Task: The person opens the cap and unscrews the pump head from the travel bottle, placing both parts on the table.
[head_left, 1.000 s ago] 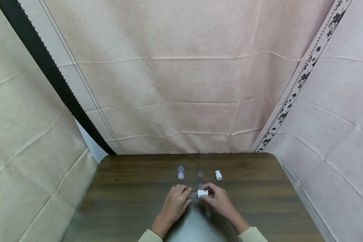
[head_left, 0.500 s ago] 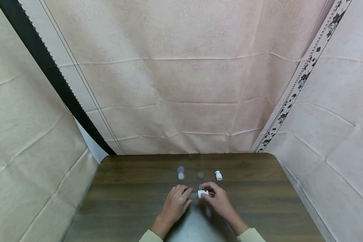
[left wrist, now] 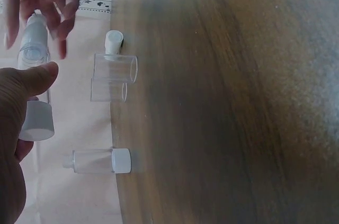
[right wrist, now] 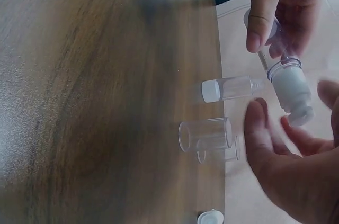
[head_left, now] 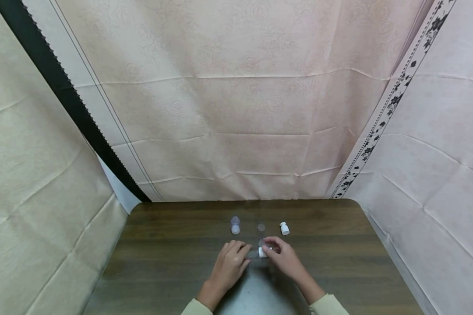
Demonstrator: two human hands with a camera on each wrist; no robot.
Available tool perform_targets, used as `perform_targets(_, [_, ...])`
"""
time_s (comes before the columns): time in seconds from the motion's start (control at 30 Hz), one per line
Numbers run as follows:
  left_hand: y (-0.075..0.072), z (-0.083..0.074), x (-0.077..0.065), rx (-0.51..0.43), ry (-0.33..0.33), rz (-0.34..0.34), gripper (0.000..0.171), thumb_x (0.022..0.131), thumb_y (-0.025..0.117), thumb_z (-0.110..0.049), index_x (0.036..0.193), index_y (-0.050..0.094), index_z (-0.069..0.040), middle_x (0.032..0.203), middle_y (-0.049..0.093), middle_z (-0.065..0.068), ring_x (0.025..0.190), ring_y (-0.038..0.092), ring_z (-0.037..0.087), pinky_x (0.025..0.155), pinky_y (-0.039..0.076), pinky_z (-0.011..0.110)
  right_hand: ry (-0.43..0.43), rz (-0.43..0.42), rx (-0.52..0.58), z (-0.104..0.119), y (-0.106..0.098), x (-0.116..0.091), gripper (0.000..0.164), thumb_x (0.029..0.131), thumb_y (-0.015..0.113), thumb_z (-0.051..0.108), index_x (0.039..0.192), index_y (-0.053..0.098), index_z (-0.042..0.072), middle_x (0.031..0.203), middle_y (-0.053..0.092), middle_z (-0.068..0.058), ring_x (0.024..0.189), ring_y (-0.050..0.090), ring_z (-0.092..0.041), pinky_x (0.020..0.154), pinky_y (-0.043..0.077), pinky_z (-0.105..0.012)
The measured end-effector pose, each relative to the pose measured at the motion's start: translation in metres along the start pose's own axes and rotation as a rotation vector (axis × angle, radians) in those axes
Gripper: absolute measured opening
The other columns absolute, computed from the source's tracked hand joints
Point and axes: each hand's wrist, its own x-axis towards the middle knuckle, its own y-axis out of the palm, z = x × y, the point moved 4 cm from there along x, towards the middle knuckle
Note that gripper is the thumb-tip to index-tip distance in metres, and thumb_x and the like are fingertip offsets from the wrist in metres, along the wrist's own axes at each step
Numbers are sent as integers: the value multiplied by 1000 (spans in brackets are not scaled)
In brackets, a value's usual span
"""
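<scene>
My left hand grips a clear small pump bottle, thumb on one side and fingers on the other. It lies tilted, its white base end within that hand. A white pump top sits at the bottle's neck, pointing to the right hand. Around this pump top my right hand spreads its thumb and fingers, which are slightly blurred and look apart from it. In the head view the right hand partly hides the pump top.
Beyond the hands on the wooden table stand two clear cylindrical caps. Left of them is another clear bottle with a white base. A separate white pump top is at the right. Cloth hangs behind the table.
My right thumb has shifted over the white pump top, and the fingers have turned about it and now look loosened. The left hand and the bottle have stayed nearly still.
</scene>
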Motion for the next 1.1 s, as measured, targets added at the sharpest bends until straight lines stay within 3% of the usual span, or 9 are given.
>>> perform_targets(0.1, [0, -1, 0, -1, 13, -12, 41, 72, 94, -22, 108, 76, -14, 100, 70, -2, 88, 64, 13, 70, 48, 27, 51, 50, 24, -1, 2, 0, 36, 104, 63, 28, 123, 66, -1, 99, 70, -12, 83, 70, -24, 69, 61, -41])
perform_targets(0.2, [1, -1, 1, -3, 17, -7, 41, 73, 94, -23, 108, 76, -14, 101, 70, -2, 89, 64, 13, 70, 48, 27, 60, 89, 52, -1, 4, 1, 33, 104, 62, 27, 117, 67, -3, 90, 71, -15, 75, 70, -22, 68, 61, -48])
perform_targets(0.33, [0, -2, 1, -3, 5, 5, 41, 73, 94, -24, 108, 76, -15, 101, 70, -2, 89, 64, 13, 70, 48, 27, 33, 91, 41, 0, 3, 2, 24, 101, 67, 21, 109, 69, -1, 84, 71, -15, 70, 69, -19, 65, 61, -45])
perform_targets(0.57, [0, -1, 1, -6, -23, 29, 39, 75, 94, -24, 108, 77, -15, 100, 70, -2, 88, 63, 12, 69, 48, 27, -77, 74, -49, 4, 1, 3, 18, 94, 75, 12, 109, 71, 3, 106, 72, -14, 82, 64, -8, 69, 55, -23])
perform_targets(0.83, [0, 0, 0, -8, -34, 36, 39, 75, 93, -24, 109, 77, -15, 101, 70, -2, 88, 63, 12, 69, 47, 26, -120, 118, 0, 6, 1, 3, 37, 90, 78, 5, 126, 67, 2, 126, 68, -22, 105, 66, -20, 83, 53, -22])
perform_targets(1.0, [1, 0, 0, -9, -39, 35, 40, 74, 94, -23, 109, 77, -16, 102, 70, -3, 87, 62, 12, 68, 47, 26, -93, 132, 67, 6, 1, 3, 44, 90, 78, 4, 131, 63, 0, 134, 62, -31, 107, 67, -25, 82, 55, -22])
perform_targets(1.1, [0, 0, 0, -3, -32, 28, 40, 74, 94, -25, 109, 77, -15, 102, 70, -2, 88, 63, 12, 69, 47, 26, -55, 86, 19, 6, 1, 3, 39, 93, 77, 12, 129, 65, 2, 130, 66, -26, 106, 67, -21, 83, 56, -26])
